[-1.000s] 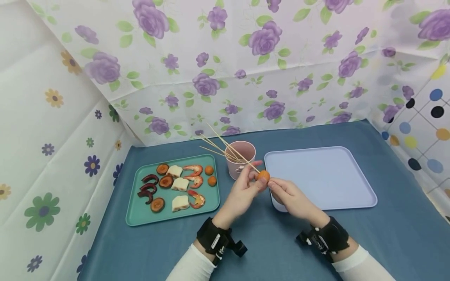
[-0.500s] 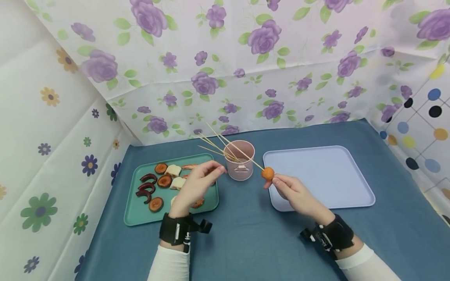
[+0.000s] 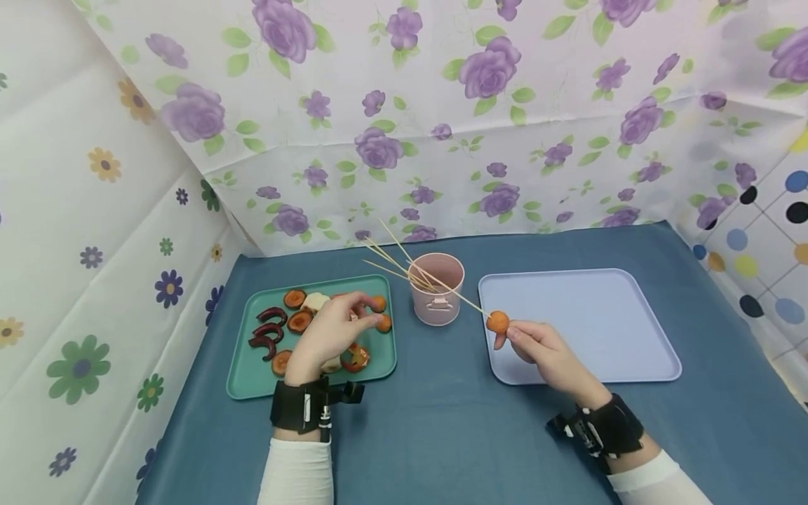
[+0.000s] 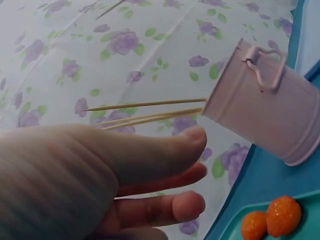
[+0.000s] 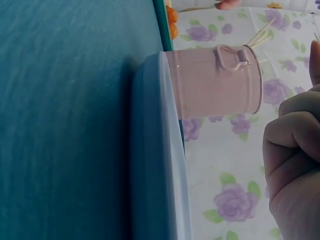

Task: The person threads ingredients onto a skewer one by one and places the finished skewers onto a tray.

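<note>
My right hand pinches a thin wooden skewer with an orange ball threaded on it, held just above the left edge of the lavender tray. My left hand hovers over the green tray, fingers relaxed and holding nothing, among shrimp, white pieces and dark slices. Two more orange balls lie at that tray's right side, also seen as orange balls in the left wrist view below the fingers. The right wrist view shows curled fingers.
A pink cup with several skewers leaning left stands between the two trays; it appears as the pink cup and the pink cup in the wrist views. Blue cloth covers the table, with floral sheets walling the back and sides.
My left hand let go of the orange ball and moved left and down over the green tray. My right hand carried the skewer with the ball slightly to the right.
</note>
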`<state>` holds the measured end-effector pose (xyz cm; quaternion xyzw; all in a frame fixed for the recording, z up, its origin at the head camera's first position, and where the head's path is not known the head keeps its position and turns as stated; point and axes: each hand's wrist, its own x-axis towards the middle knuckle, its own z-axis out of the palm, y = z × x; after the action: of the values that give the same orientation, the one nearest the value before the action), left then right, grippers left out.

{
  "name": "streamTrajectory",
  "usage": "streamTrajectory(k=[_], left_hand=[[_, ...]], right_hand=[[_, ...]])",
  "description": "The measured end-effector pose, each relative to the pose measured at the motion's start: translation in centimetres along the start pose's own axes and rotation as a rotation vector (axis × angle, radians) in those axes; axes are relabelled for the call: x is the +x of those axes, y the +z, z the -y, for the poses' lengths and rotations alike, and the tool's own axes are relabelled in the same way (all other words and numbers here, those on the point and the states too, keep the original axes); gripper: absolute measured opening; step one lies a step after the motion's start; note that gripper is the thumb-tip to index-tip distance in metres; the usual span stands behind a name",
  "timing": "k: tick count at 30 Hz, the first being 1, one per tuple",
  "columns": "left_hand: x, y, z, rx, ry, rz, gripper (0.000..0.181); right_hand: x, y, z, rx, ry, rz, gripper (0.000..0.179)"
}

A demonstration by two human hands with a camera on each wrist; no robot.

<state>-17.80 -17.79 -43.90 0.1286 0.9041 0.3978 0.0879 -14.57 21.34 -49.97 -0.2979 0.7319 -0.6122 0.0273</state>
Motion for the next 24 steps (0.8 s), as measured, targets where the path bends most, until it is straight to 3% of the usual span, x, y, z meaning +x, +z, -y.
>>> streamTrajectory(k=[5,12,16,24], left_hand=[[0.4,0.3,0.2,0.026,-0.045,-0.044,0.032],[1.0,1.1,0.9,0.06,-0.027,-0.078,0.031],[1.2,1.7,1.3,0.121,-0.049,-0.085,0.029],[1.8,3.4,1.2,0.207,-0.067,-0.016,0.038]], right_hand=[[-0.2,-0.2,-0.4,0.007,-0.002,0.003,0.036],[-0.2,-0.4,-0.4,0.038,-0.012,0.004,0.037],[-0.2,-0.4,-0.4,0.042,-0.017,0.013,0.037],[-0.3,-0.3,-0.7,0.041,-0.002,0.01,0.037]])
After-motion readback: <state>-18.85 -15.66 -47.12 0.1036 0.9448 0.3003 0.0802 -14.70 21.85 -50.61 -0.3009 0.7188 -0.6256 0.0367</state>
